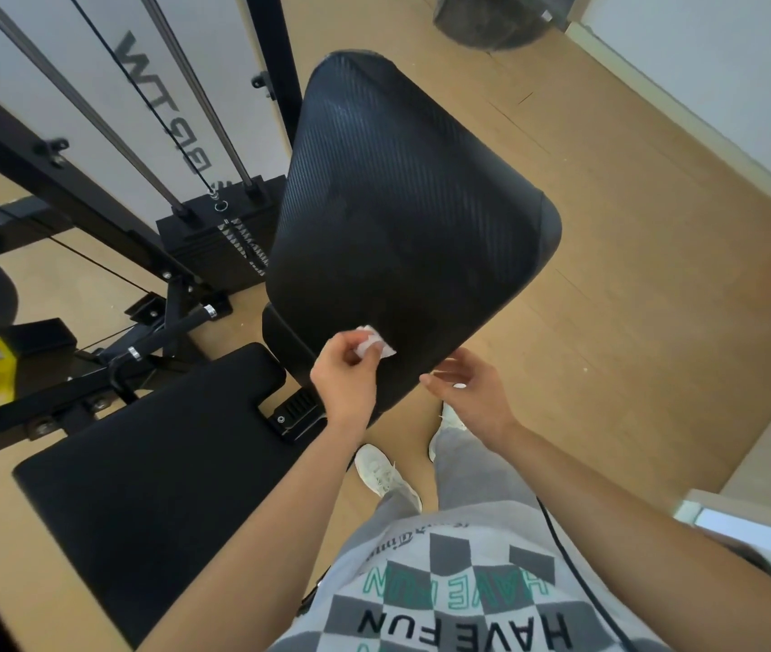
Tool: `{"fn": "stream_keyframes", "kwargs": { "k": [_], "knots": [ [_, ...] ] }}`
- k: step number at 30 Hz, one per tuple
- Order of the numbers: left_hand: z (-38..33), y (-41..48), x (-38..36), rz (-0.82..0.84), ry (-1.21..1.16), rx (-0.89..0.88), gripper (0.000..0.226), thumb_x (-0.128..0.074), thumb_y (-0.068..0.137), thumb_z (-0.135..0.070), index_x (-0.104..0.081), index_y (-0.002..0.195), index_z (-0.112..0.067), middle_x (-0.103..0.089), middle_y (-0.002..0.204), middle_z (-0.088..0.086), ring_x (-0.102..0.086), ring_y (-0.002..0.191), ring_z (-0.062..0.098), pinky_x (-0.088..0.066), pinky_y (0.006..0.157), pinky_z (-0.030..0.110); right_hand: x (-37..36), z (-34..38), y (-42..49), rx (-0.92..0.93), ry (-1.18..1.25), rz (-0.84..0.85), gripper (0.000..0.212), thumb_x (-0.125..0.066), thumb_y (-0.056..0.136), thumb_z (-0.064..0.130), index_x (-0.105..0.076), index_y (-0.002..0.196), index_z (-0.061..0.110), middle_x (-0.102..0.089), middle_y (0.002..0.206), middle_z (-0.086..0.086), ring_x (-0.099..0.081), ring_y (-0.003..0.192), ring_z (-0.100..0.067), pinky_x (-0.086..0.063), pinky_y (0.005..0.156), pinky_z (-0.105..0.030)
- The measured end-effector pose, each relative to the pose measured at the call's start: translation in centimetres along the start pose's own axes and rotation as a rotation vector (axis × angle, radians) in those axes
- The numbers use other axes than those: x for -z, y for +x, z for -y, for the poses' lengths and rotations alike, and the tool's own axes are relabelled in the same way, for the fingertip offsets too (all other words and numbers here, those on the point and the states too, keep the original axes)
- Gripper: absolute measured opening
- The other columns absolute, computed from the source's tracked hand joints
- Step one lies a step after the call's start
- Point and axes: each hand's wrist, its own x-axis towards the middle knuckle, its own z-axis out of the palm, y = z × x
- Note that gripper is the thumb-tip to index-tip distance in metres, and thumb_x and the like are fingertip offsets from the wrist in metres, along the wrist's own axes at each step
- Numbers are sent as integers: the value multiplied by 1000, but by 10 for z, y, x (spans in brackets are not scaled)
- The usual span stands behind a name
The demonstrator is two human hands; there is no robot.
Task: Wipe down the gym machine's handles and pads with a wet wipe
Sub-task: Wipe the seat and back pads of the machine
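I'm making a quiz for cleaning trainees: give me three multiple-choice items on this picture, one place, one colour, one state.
1. Where is the wet wipe held?
A. on the seat pad
B. against the back pad, at its lower part
C. on the floor

2. What colour is the wet wipe?
A. white
B. blue
C. yellow

3. How is the right hand?
A. gripping a handle
B. holding a bottle
C. open, holding nothing

Answers: 1 B, the left hand pinches it against that pad; 2 A, it shows white on black; 3 C, its fingers are extended and empty.
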Motion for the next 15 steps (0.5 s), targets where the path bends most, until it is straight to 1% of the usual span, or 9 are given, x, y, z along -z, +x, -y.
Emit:
{"fn": "stream_keyframes", "kwargs": {
  "k": [1,5,6,7,8,9,11,13,15],
  "knots": [
    [-12,-2,-2,17,-46,-70,13,-78,89,-15,-72,99,-22,-72,99,-6,-69,94,8,-55,81,20,0,0,0,14,5,0,49,-82,83,39,-64,127,29,-73,112,15,-70,98,-3,-59,84,-21],
    [-51,-9,-10,124,-98,-405,13,-81,86,-13,-77,98,-15,-70,101,-4,-68,95,9,-54,79,15,-6,5,-3,51,41,-36,59,-84,83,28,-55,134,30,-71,115,15,-71,99,-7,-60,83,-23],
    [-50,-8,-9,153,-88,-445,12,-81,86,-11,-78,97,-14,-70,102,-3,-67,96,9,-54,79,15,-5,6,-3,63,55,-52,62,-85,83,26,-53,136,31,-70,117,16,-71,100,-7,-60,81,-21],
    [-43,-6,-7,171,-65,-448,11,-82,86,-10,-79,96,-12,-70,102,-2,-67,97,9,-55,80,15,-3,8,-4,79,61,-64,65,-84,83,26,-51,139,30,-68,119,16,-70,100,-8,-59,80,-20],
    [-31,-2,-4,177,-24,-405,10,-82,86,-11,-79,95,-13,-70,102,-2,-68,96,9,-55,81,16,-2,10,-4,95,52,-73,66,-83,85,27,-49,141,29,-66,121,17,-70,100,-7,-59,79,-18],
    [-16,2,0,175,26,-315,10,-81,86,-12,-78,95,-15,-70,102,-3,-68,96,8,-57,84,18,0,11,-5,104,38,-80,67,-82,86,29,-48,143,29,-65,122,17,-69,100,-5,-58,79,-16],
    [16,7,8,175,90,-72,12,-81,87,-16,-74,96,-21,-72,104,-3,-70,98,9,-58,89,24,2,12,-5,89,28,-89,66,-80,87,33,-47,144,29,-65,122,18,-68,101,-2,-57,80,-15],
    [39,9,10,209,96,130,13,-79,88,-15,-73,99,-19,-74,105,-1,-71,103,13,-57,92,27,2,13,-5,71,41,-94,64,-81,86,33,-49,141,29,-66,122,18,-68,102,-2,-58,81,-15],
    [49,8,9,228,90,242,13,-78,89,-13,-72,98,-19,-75,102,-1,-71,104,15,-56,94,29,1,12,-5,61,49,-96,62,-80,87,32,-50,140,29,-66,123,17,-68,103,-2,-58,81,-16]
  ]
}}
